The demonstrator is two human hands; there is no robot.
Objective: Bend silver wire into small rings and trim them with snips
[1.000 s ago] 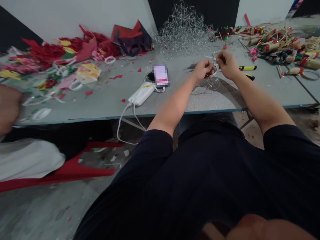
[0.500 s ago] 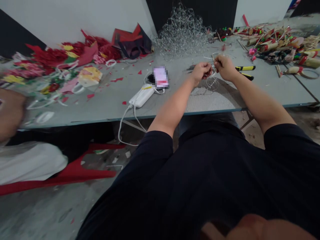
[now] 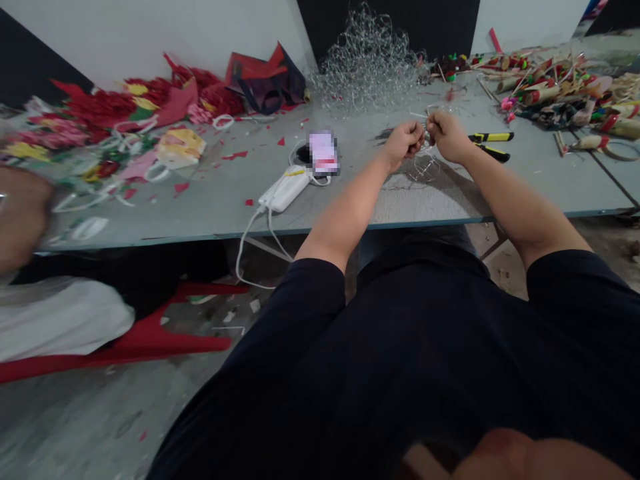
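Thin silvery wire (image 3: pixel 425 168), bent into loops, hangs between and below my two hands just over the table. My left hand (image 3: pixel 406 143) is closed, fingers pinching the wire. Close beside it, almost touching, my right hand (image 3: pixel 444 135) pinches the wire too, with its fingertips turned inward. The exact ends of the wire are hidden by the fingers. A pair of yellow-and-black handled pliers (image 3: pixel 493 138) lies right of my right hand, its head partly behind the wrist.
A heap of shaped wire (image 3: pixel 370 63) stands at the back. Left are a phone (image 3: pixel 323 152), a white power strip (image 3: pixel 285 190) with cables, and red artificial flowers (image 3: pixel 107 110). Bamboo pieces (image 3: pixel 545 93) are piled right. Another person's arm (image 3: pixel 23 217) is at the far left.
My hands have drawn slightly closer together, and the wire loops below them have shifted a little. The whole view has moved very slightly.
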